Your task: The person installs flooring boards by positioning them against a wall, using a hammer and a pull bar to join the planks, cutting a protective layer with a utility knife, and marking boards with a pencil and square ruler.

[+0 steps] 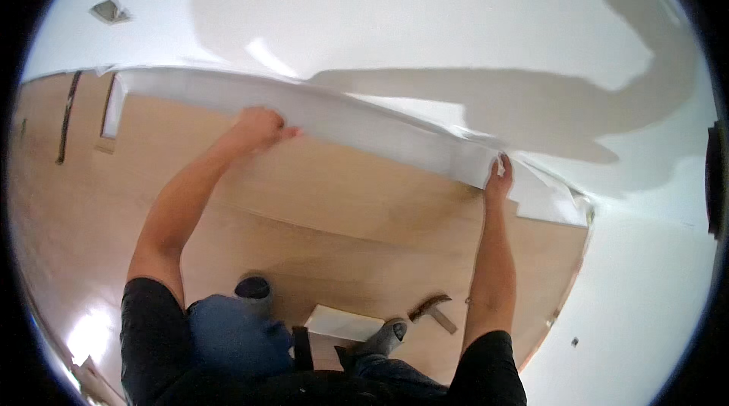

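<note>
A long pale white-grey strip (349,121) lies along the foot of the wall, beside the wood-look floor boards (342,186). My left hand (262,128) is over the strip's near edge, left of the middle. Its fingers are curled and its thumb points right; what they hold, if anything, is hidden. Farther right, my right hand (498,177) is closed at the strip, with a small white scrap (500,166) showing between thumb and fingers. To the right of that hand, loose white sheeting (550,197) rises unevenly against the wall near the corner.
A hammer (434,310) lies on the floor near my right foot (390,336). A white rectangular piece (345,322) is between my feet. At far left are a dark narrow bar (70,118) and a short white upright piece (113,108). The white wall (425,19) has a hole (111,11).
</note>
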{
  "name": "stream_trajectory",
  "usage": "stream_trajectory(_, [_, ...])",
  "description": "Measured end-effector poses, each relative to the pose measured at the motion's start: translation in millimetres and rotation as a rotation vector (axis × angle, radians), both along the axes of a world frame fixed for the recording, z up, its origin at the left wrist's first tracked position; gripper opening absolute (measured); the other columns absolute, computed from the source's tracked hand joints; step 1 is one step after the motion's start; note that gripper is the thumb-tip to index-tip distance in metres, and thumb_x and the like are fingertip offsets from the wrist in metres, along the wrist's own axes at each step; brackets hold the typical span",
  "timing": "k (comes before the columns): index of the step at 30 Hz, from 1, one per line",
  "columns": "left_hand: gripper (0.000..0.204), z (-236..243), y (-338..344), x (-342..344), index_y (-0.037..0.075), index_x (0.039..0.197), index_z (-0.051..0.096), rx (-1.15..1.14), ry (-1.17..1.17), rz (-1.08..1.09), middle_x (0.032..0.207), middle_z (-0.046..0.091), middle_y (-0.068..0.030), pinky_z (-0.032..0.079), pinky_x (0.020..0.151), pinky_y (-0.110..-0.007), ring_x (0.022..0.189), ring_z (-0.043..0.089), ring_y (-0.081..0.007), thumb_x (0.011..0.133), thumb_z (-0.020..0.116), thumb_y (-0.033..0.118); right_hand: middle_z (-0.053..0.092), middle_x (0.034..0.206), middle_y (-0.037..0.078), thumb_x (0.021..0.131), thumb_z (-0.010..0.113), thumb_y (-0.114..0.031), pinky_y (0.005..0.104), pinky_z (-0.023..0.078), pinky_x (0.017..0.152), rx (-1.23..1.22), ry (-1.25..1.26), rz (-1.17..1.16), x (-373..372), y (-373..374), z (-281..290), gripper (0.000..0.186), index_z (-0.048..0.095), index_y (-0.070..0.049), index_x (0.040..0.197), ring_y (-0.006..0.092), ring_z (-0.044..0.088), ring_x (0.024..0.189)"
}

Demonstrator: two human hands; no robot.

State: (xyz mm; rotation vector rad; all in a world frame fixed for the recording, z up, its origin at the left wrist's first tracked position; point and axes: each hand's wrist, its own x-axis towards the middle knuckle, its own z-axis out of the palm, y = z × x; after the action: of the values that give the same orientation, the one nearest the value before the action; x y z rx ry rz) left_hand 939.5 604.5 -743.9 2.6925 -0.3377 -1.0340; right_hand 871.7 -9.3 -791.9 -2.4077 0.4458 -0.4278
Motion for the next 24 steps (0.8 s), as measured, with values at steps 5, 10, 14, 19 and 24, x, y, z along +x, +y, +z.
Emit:
stream_trajectory(5, [0.076,13.8,-18.4,55.8,0.004,0.089,0.077,-0.066,-0.073,-0.049,0.087,0.073,-0.0174,0.054,0.073,-0.050,0.086,0.071,-0.0361,0.095,0.050,0.075,0.072,0.119,0.017,0.098,0.061,-0.020,0.0465,0.039,0.115,-1.079,0.330,0.450,-41.5,-53.2,-6.3,0.042,0.058,-0.002,0.136,0.0317,0.064,0.120])
stream_trajectory(10, [0.080,-13.1,-32.1,44.7,0.005,0.090,0.079,-0.112,-0.202,-0.084,0.088,0.075,-0.0132,0.057,0.084,-0.047,0.092,0.072,-0.0333,0.095,0.044,0.077,0.038,0.159,0.022,0.102,0.059,-0.040,0.0508,0.028,0.122,-0.465,0.358,0.345,-103.6,50.2,26.3,0.063,0.047,0.002,0.148,0.0407,0.033,0.148])
stream_trajectory(14, [0.081,-24.8,-51.4,51.2,0.008,0.092,0.080,-0.147,-0.242,-0.109,0.091,0.076,-0.0107,0.058,0.084,-0.045,0.096,0.071,-0.0305,0.097,0.038,0.077,0.037,0.161,0.025,0.101,0.062,-0.041,0.0516,0.027,0.122,-0.438,0.306,0.374,-96.2,47.7,15.2,0.067,0.045,-0.001,0.152,0.0418,0.032,0.149])
stream_trajectory(19, [0.082,-17.0,-34.1,31.4,0.009,0.094,0.081,-0.144,-0.289,-0.058,0.094,0.076,-0.0112,0.057,0.085,-0.046,0.096,0.071,-0.0323,0.095,0.038,0.079,0.045,0.156,0.023,0.101,0.062,-0.040,0.0537,0.036,0.117,-0.408,0.543,-0.236,-135.1,-12.6,-44.3,0.066,0.046,0.000,0.150,0.0415,0.040,0.145])
stream_trajectory(24, [0.082,-18.3,-14.1,48.4,0.011,0.091,0.081,-0.096,-0.351,-0.107,0.094,0.077,-0.0100,0.057,0.087,-0.045,0.096,0.072,-0.0319,0.095,0.037,0.080,0.051,0.150,0.024,0.099,0.067,-0.044,0.0570,0.057,0.093,0.553,0.400,-0.398,-172.8,-97.3,-57.8,0.080,0.036,0.009,0.151,0.0435,0.060,0.124])
